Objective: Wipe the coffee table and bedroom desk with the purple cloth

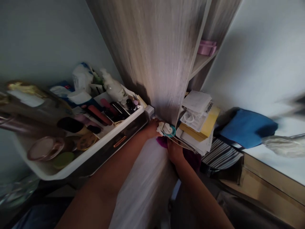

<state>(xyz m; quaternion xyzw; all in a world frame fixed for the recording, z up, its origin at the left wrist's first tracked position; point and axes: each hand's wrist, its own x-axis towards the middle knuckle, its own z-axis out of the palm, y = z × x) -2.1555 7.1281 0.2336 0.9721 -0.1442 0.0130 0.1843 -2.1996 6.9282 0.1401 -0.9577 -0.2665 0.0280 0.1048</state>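
Both my arms reach forward to the foot of a tall wooden panel (pixel 157 57). My left hand (pixel 152 128) is closed around a small bundle of white pieces with a teal ring (pixel 166 129). My right hand (pixel 174 152) is just below it, fingers curled against a purple cloth (pixel 162 142) and thin cords; what it grips is blurred. Beside the bundle lies a stack of papers and a yellow envelope (pixel 202 125).
A white organiser tray (pixel 78 159) of cosmetics, bottles and jars stands at the left. A white surface (pixel 143 178) runs under my arms. A blue cloth (pixel 247 127) and a striped fabric (pixel 219 156) lie at the right. A pink box (pixel 206 47) sits on a shelf.
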